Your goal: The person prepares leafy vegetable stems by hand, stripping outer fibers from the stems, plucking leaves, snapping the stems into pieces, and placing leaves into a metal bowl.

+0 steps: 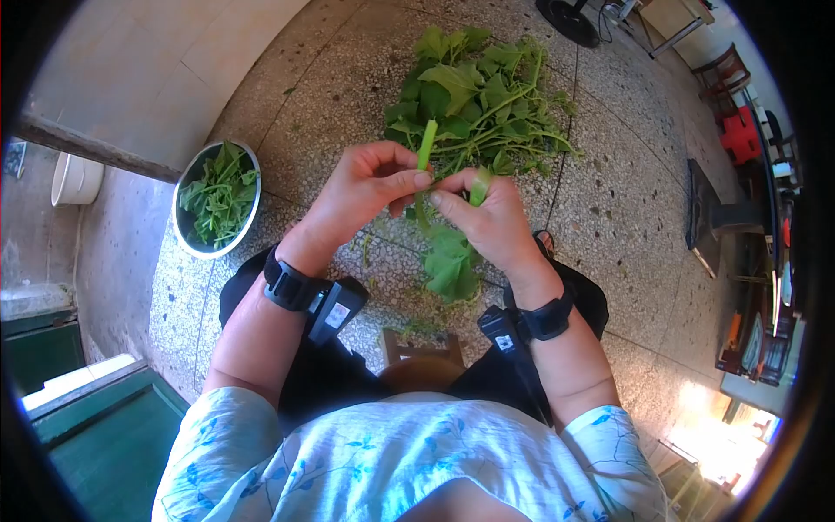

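Note:
Between thumb and fingers, my left hand [374,183] pinches a green stem [427,146] whose cut end points up. My right hand [491,213] is closed on another part of the greens, close beside the left fingertips; a pale green piece of stem [479,186] shows at its fingers. Below the hands hangs a broad green leaf [451,264]. Beyond them a large pile of leafy vines [487,96] lies on the speckled floor. The exact join between leaf and stem is hidden by the fingers.
At the left, a metal bowl [255,213] holds picked leaves. A wooden stool [423,348] shows between my legs, with green scraps near it. A black fan base [570,22] stands at the top right, a white bucket [76,180] at the far left.

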`<action>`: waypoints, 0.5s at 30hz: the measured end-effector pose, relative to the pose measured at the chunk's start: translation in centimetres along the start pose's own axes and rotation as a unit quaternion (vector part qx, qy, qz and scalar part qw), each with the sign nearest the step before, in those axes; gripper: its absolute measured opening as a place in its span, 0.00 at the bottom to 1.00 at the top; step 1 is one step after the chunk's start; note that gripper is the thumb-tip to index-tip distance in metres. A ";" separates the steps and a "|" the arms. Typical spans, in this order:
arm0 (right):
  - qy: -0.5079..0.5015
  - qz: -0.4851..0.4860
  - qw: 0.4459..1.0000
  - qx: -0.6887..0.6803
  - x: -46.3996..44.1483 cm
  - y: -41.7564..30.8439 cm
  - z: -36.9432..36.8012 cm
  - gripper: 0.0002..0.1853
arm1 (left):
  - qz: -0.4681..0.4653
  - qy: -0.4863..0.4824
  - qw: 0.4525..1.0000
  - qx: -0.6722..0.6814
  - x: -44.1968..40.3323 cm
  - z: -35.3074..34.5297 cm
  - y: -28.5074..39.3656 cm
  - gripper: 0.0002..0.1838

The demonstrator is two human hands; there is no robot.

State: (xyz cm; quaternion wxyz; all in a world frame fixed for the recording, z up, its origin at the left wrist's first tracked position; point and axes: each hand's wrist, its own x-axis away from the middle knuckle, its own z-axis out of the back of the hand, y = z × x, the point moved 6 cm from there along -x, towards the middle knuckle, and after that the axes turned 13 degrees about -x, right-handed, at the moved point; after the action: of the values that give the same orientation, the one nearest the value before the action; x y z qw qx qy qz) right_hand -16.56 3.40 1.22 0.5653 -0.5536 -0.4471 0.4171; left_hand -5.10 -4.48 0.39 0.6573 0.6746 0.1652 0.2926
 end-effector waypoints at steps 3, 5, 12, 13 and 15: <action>-0.001 0.005 1.000 -0.002 -0.1 0.0 -0.3 0.06 | -0.009 0.001 1.000 -0.017 -0.1 -0.3 0.0 0.07; -0.004 0.007 1.000 0.017 -0.1 -0.1 -0.3 0.06 | -0.009 0.000 1.000 -0.029 -0.1 -0.4 0.0 0.07; -0.002 -0.014 0.997 0.073 0.1 -0.2 -0.3 0.05 | 0.008 0.007 0.994 -0.109 0.0 -1.1 -0.1 0.06; -0.002 -0.015 0.997 0.073 0.0 -0.1 -0.3 0.05 | 0.008 0.006 0.994 -0.109 -0.1 -1.2 -0.2 0.06; -0.002 -0.022 0.999 -0.030 -0.1 0.1 -0.3 0.05 | -0.005 0.012 0.999 -0.048 -0.1 -1.2 -0.3 0.06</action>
State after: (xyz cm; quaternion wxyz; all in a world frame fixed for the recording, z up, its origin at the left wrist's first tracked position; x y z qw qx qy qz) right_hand -16.26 3.25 1.10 0.5562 -0.5596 -0.4727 0.3924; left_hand -5.83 -3.59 0.02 0.6884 0.6378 0.1624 0.3049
